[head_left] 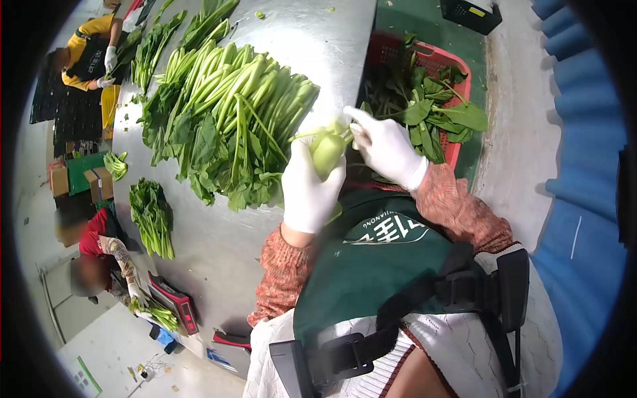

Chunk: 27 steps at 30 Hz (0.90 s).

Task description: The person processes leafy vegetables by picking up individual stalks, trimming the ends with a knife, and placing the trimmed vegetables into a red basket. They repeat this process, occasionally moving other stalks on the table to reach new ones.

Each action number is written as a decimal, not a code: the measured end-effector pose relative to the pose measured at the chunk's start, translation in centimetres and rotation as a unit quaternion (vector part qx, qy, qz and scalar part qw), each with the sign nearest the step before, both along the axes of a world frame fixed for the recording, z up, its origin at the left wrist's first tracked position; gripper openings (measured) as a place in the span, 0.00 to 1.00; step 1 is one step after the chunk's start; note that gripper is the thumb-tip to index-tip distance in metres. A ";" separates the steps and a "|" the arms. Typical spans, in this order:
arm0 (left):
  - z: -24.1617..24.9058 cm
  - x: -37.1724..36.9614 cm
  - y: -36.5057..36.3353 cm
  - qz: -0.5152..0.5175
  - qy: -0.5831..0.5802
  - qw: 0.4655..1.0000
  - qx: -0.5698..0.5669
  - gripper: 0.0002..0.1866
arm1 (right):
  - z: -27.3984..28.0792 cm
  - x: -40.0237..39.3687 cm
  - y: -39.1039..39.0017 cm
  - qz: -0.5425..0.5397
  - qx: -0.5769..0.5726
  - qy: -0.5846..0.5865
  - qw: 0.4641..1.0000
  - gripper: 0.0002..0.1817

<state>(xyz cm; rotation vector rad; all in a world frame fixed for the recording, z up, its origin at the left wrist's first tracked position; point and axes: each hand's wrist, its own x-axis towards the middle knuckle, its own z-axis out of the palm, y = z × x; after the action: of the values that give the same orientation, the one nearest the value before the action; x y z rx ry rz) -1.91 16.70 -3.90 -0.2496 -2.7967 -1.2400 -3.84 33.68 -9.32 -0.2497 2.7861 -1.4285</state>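
Observation:
My left hand (310,189), in a white glove, is wrapped round a pale green leafy vegetable (326,152), its thick rounded part showing above the fingers. My right hand (390,149), also gloved in white, is closed at the thin stalks on the vegetable's right side; its index finger points out to the left, and the fingertips are partly blurred. Just left of my hands lies a large pile of leafy greens (239,99) on the metal table (332,33), pale stalks toward the top and leaves toward me.
A red plastic basket (466,86) with loose leaves stands on the floor at right. Another bunch of greens (151,215) lies further left, near a red scale (176,298). Several co-workers handle greens across the table. A black crate (471,16) is at top right.

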 end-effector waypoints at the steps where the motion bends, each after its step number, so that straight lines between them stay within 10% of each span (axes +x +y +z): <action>1: 0.7 -0.1 0.2 -0.019 0.023 0.999 0.029 0.19 | -4.2 -1.2 1.0 -0.025 0.042 -0.058 0.997 0.19; 4: 2.1 -1.1 -0.2 -0.039 -0.098 0.988 0.117 0.19 | -2.9 -0.7 3.6 -0.073 -0.120 -0.088 0.986 0.15; 9: 3.1 -4.2 -0.3 -0.211 -0.281 0.897 0.269 0.22 | 5.9 -1.4 5.1 0.158 -0.346 -0.124 0.917 0.28; 14: 4.7 -5.2 0.6 -0.298 -0.288 0.868 0.275 0.26 | 7.9 -2.2 4.8 0.194 -0.306 -0.096 0.927 0.23; 22: 2.5 -3.9 -0.3 -0.115 -0.270 0.858 0.421 0.13 | 8.3 -2.6 4.3 0.077 -0.162 -0.068 0.981 0.12; 26: 2.1 -4.5 -1.6 -0.135 -0.273 0.894 0.328 0.16 | 7.5 -3.2 4.0 0.130 -0.190 -0.041 0.972 0.12; 27: 0.3 -5.2 -2.1 -0.199 -0.062 0.960 0.188 0.18 | 7.6 -3.0 3.7 0.137 -0.193 -0.033 0.971 0.13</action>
<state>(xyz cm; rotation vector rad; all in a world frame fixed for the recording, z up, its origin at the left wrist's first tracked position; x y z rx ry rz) -7.15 14.63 -3.64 -0.7556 -2.6106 -1.8984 -6.85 37.36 -1.72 -0.5508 2.2850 -1.8452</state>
